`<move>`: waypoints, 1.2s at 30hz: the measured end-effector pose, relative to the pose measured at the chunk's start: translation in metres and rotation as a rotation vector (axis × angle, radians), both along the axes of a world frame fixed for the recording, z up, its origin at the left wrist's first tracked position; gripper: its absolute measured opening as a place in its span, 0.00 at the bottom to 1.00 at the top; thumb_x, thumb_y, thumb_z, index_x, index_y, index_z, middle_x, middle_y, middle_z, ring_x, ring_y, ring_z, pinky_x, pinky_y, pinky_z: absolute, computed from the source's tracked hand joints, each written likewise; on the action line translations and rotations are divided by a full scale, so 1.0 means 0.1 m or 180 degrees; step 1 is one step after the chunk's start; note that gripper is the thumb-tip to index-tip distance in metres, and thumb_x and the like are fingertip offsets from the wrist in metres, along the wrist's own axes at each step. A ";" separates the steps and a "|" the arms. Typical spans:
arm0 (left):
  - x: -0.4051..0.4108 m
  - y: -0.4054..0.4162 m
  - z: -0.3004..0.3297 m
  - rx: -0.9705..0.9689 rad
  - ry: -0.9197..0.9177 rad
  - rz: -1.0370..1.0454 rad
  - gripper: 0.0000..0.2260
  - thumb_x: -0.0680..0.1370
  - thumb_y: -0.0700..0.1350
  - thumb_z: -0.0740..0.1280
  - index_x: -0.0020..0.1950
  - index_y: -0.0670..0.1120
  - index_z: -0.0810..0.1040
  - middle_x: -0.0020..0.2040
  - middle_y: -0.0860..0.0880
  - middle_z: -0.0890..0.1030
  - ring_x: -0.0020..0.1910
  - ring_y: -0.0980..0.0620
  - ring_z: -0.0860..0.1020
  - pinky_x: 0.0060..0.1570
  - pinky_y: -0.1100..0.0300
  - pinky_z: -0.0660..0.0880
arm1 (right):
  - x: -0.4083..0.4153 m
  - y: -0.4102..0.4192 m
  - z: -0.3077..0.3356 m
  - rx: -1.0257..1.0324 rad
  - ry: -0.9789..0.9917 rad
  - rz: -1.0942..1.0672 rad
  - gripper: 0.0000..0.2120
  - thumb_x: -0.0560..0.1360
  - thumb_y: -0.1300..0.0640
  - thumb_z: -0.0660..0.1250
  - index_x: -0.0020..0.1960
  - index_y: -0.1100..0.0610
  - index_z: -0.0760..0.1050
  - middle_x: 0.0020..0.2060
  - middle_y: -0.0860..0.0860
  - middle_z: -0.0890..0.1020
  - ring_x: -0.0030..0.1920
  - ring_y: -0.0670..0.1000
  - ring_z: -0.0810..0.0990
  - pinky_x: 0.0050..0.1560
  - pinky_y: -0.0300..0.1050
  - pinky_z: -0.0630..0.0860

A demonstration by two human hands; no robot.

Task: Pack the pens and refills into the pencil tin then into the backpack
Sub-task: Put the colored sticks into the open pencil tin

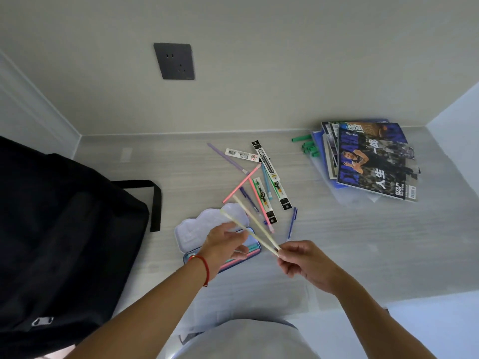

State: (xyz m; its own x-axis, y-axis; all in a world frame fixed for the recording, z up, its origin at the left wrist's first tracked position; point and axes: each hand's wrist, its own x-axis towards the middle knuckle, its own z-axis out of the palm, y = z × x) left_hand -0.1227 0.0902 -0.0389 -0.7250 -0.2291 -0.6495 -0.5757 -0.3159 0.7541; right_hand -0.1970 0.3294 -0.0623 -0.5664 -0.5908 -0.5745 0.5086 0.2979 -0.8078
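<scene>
My right hand [305, 265] pinches the near ends of two pale yellow pens [255, 226], which fan out over the table. My left hand [225, 242] hovers above the open pencil tin [189, 229] and touches one of those pens with its fingertips. The tin's lid lies flat, and its tray holds pink and teal pens, partly hidden by my left hand. Loose pens [242, 183] and packaged refills [272, 177] lie scattered behind the tin. A blue pen [292, 222] rests to its right. The black backpack [64, 242] stands at the left.
A stack of magazines [373, 161] lies at the back right with green markers [307, 146] beside it. A dark wall socket [174, 60] sits on the wall behind. The table's front edge runs just below my arms.
</scene>
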 end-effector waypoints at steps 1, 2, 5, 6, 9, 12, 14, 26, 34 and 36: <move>0.02 -0.03 0.01 0.0085 0.0060 0.0393 0.18 0.75 0.41 0.73 0.62 0.44 0.74 0.45 0.42 0.83 0.35 0.44 0.82 0.37 0.54 0.82 | -0.01 -0.05 0.02 0.0046 0.0076 0.0206 0.07 0.80 0.65 0.66 0.50 0.67 0.82 0.38 0.58 0.82 0.35 0.51 0.79 0.36 0.41 0.77; 0.05 -0.09 0.00 0.0014 0.0082 0.0765 0.22 0.74 0.43 0.74 0.65 0.49 0.70 0.45 0.42 0.83 0.34 0.45 0.82 0.36 0.52 0.83 | -0.03 -0.10 0.04 0.0134 0.0213 0.0436 0.07 0.80 0.65 0.66 0.49 0.66 0.82 0.37 0.57 0.82 0.35 0.51 0.79 0.36 0.41 0.76; 0.24 -0.37 -0.12 -0.0433 0.0118 0.1182 0.18 0.76 0.45 0.73 0.63 0.52 0.72 0.44 0.40 0.82 0.32 0.47 0.81 0.34 0.49 0.83 | -0.14 -0.29 0.12 0.0463 0.0780 0.1148 0.09 0.81 0.63 0.66 0.44 0.65 0.81 0.34 0.55 0.82 0.33 0.50 0.79 0.35 0.40 0.75; 0.34 -0.47 -0.16 -0.0595 0.0118 0.1112 0.10 0.77 0.43 0.72 0.57 0.48 0.77 0.41 0.40 0.82 0.31 0.48 0.80 0.34 0.52 0.82 | -0.18 -0.36 0.14 0.0574 0.0939 0.1331 0.10 0.81 0.63 0.65 0.42 0.62 0.81 0.32 0.53 0.82 0.31 0.48 0.78 0.35 0.39 0.75; 0.60 -0.62 -0.30 -0.1152 -0.0028 0.0724 0.06 0.78 0.40 0.69 0.42 0.44 0.83 0.35 0.44 0.83 0.31 0.48 0.81 0.42 0.49 0.82 | -0.30 -0.61 0.12 0.0925 0.1515 0.1709 0.13 0.81 0.62 0.66 0.39 0.54 0.79 0.30 0.50 0.82 0.28 0.46 0.78 0.35 0.40 0.76; 0.75 -0.61 -0.35 -0.1756 -0.0216 0.0187 0.10 0.77 0.39 0.68 0.39 0.49 0.83 0.33 0.46 0.84 0.31 0.50 0.84 0.39 0.57 0.82 | -0.39 -0.81 0.00 0.1219 0.2278 0.1734 0.07 0.79 0.62 0.67 0.44 0.56 0.83 0.31 0.45 0.80 0.31 0.43 0.77 0.37 0.42 0.73; 0.81 -0.59 -0.39 -0.2061 -0.0216 -0.0100 0.10 0.77 0.39 0.66 0.39 0.50 0.82 0.32 0.46 0.83 0.31 0.49 0.82 0.34 0.60 0.80 | -0.41 -0.90 -0.07 0.1259 0.2631 0.1755 0.06 0.77 0.62 0.68 0.47 0.57 0.84 0.34 0.43 0.79 0.35 0.44 0.77 0.40 0.41 0.70; 0.81 -0.49 -0.41 -0.4065 -0.0223 -0.1671 0.05 0.80 0.44 0.64 0.53 0.49 0.77 0.47 0.49 0.82 0.43 0.45 0.81 0.43 0.54 0.79 | -0.31 -0.92 -0.27 0.1067 0.3549 0.1722 0.06 0.75 0.66 0.72 0.51 0.61 0.84 0.46 0.54 0.83 0.46 0.55 0.83 0.47 0.45 0.77; 0.91 -0.48 -0.36 -0.4451 -0.0200 -0.1790 0.09 0.68 0.35 0.77 0.46 0.44 0.83 0.43 0.44 0.83 0.44 0.43 0.80 0.37 0.52 0.82 | -0.23 -0.97 -0.26 0.1351 0.3953 0.2244 0.08 0.79 0.61 0.69 0.57 0.59 0.82 0.53 0.53 0.78 0.53 0.54 0.80 0.51 0.46 0.78; 0.92 -0.50 -0.37 -0.4402 -0.0219 -0.1711 0.09 0.68 0.35 0.77 0.46 0.43 0.84 0.45 0.43 0.82 0.45 0.43 0.80 0.38 0.51 0.82 | -0.19 -0.99 -0.26 0.1482 0.3961 0.2341 0.08 0.80 0.59 0.68 0.58 0.57 0.81 0.54 0.52 0.77 0.56 0.53 0.79 0.52 0.47 0.79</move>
State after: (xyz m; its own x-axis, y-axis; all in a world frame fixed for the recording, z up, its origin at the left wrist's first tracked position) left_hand -0.0304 0.0399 -0.0755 -0.8986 -0.3997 -0.1812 -0.4344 0.8685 0.2387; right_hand -0.2164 0.2309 -0.0878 -0.4860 -0.8558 -0.1770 -0.7760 0.5158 -0.3630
